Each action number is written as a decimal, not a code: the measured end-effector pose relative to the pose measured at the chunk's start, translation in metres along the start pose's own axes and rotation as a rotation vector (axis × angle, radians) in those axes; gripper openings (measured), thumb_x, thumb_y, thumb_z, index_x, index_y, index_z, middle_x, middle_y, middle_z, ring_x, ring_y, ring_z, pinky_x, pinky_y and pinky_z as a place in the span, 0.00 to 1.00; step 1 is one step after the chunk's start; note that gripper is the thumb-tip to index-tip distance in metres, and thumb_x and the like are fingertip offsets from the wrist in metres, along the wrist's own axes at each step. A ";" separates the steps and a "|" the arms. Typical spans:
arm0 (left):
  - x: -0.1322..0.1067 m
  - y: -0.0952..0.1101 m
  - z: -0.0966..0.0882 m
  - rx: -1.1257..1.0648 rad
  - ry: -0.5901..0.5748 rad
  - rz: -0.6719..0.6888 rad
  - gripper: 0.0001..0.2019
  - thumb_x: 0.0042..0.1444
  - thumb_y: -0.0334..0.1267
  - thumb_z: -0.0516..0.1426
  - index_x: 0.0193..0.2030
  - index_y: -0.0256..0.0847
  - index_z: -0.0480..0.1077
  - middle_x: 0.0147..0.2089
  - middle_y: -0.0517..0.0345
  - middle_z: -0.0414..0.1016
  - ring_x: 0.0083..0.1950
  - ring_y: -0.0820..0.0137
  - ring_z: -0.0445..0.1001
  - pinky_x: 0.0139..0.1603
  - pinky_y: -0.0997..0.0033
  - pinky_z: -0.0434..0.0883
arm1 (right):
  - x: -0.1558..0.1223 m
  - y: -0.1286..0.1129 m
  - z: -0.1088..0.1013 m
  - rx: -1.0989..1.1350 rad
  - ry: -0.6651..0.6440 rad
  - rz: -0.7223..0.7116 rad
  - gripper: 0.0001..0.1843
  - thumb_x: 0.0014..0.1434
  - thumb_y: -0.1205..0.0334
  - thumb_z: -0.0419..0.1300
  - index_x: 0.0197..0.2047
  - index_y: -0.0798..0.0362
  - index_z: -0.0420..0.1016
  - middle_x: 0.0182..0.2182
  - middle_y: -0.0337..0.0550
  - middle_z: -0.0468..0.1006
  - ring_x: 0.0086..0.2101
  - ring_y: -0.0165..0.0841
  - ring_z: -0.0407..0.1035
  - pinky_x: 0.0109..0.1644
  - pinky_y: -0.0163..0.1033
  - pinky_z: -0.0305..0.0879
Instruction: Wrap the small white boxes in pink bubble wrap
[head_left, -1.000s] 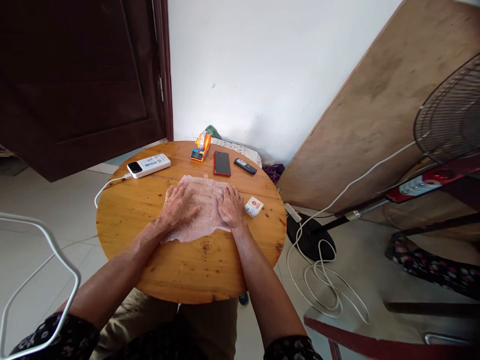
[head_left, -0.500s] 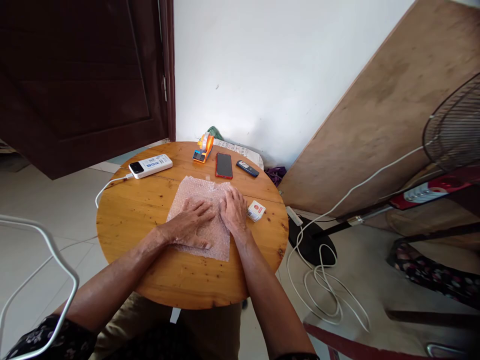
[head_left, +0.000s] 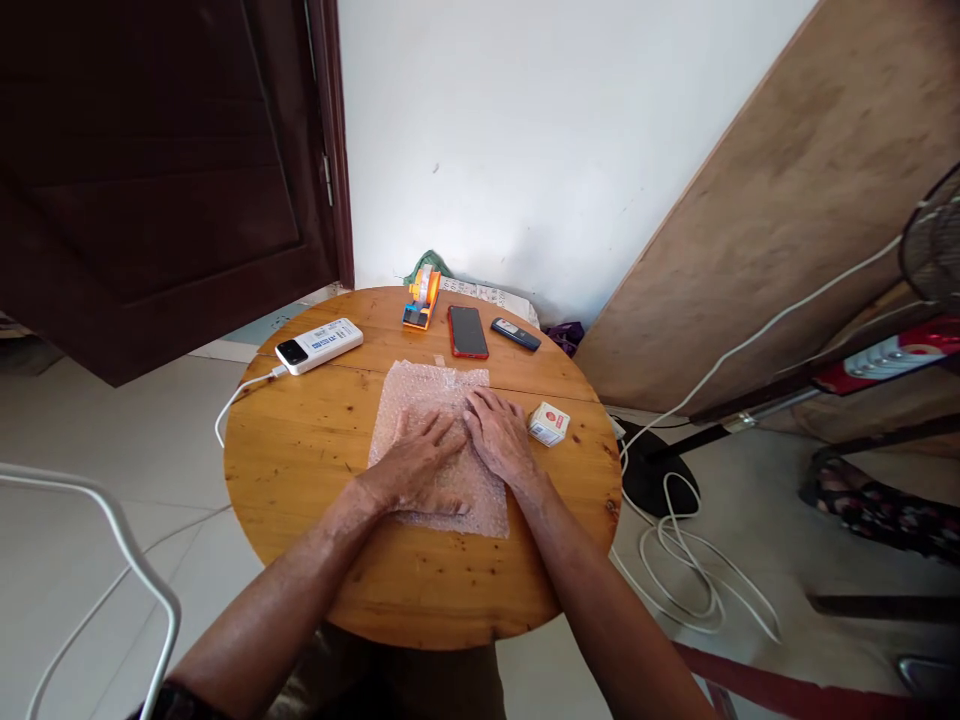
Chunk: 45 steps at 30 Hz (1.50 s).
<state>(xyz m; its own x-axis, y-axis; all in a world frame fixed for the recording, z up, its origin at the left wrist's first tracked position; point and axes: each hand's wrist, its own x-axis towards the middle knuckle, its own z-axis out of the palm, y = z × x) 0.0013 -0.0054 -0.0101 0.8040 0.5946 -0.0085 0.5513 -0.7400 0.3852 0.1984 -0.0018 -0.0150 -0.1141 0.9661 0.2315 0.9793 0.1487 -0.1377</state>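
Observation:
A sheet of bubble wrap [head_left: 390, 415] lies flat on the round wooden table [head_left: 300, 440]. My left hand [head_left: 420, 465] rests palm down on its left and middle part, fingers spread. On its right side lies my right hand [head_left: 499, 435], also palm down, fingers stretched out. Just right of that hand, apart from it, sits a small white box [head_left: 550, 424] with a red mark. Beyond the sheet's far edge a short strip of clear tape [head_left: 439, 361] shows faintly. What lies beneath my palms is hidden.
Along the table's far side are a white power bank [head_left: 319, 346] with a cable, an orange tape dispenser [head_left: 422, 298], a red-edged smartphone [head_left: 468, 332] and a dark keypad phone [head_left: 515, 334]. A fan stands at the right, with a white cord [head_left: 682, 545] coiled on the floor.
The camera view has shifted, so the table appears farther right. My right hand now lies slightly farther in over the bubble wrap; my left hand stays spread on it.

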 end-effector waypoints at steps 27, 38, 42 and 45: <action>0.003 -0.001 0.001 0.007 0.029 -0.018 0.47 0.52 0.67 0.56 0.72 0.40 0.56 0.76 0.36 0.46 0.76 0.38 0.42 0.68 0.24 0.35 | 0.000 -0.003 -0.003 0.035 0.054 0.011 0.20 0.68 0.63 0.48 0.58 0.51 0.73 0.61 0.47 0.72 0.61 0.40 0.61 0.63 0.47 0.52; -0.005 0.009 -0.014 0.071 0.010 -0.108 0.35 0.60 0.63 0.52 0.67 0.42 0.63 0.74 0.38 0.53 0.76 0.44 0.46 0.70 0.27 0.42 | 0.000 -0.004 -0.002 0.062 0.043 0.031 0.19 0.67 0.67 0.47 0.55 0.51 0.74 0.58 0.48 0.74 0.57 0.40 0.65 0.57 0.45 0.57; -0.015 0.025 -0.019 0.139 -0.025 -0.135 0.33 0.62 0.59 0.53 0.68 0.41 0.62 0.74 0.37 0.54 0.76 0.44 0.48 0.71 0.29 0.43 | -0.001 -0.004 -0.001 0.101 0.067 0.052 0.18 0.67 0.67 0.48 0.53 0.53 0.75 0.57 0.50 0.74 0.56 0.42 0.65 0.57 0.46 0.57; -0.022 0.037 -0.012 0.115 -0.044 -0.095 0.33 0.63 0.59 0.52 0.69 0.42 0.61 0.75 0.38 0.53 0.76 0.44 0.47 0.71 0.30 0.43 | -0.001 -0.004 -0.002 0.122 0.092 0.038 0.19 0.65 0.68 0.48 0.54 0.53 0.74 0.59 0.51 0.72 0.57 0.42 0.63 0.58 0.46 0.56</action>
<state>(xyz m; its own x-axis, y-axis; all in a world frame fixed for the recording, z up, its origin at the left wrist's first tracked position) 0.0012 -0.0420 0.0152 0.7543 0.6515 -0.0809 0.6455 -0.7135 0.2725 0.1948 -0.0038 -0.0130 -0.0556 0.9490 0.3104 0.9542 0.1420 -0.2632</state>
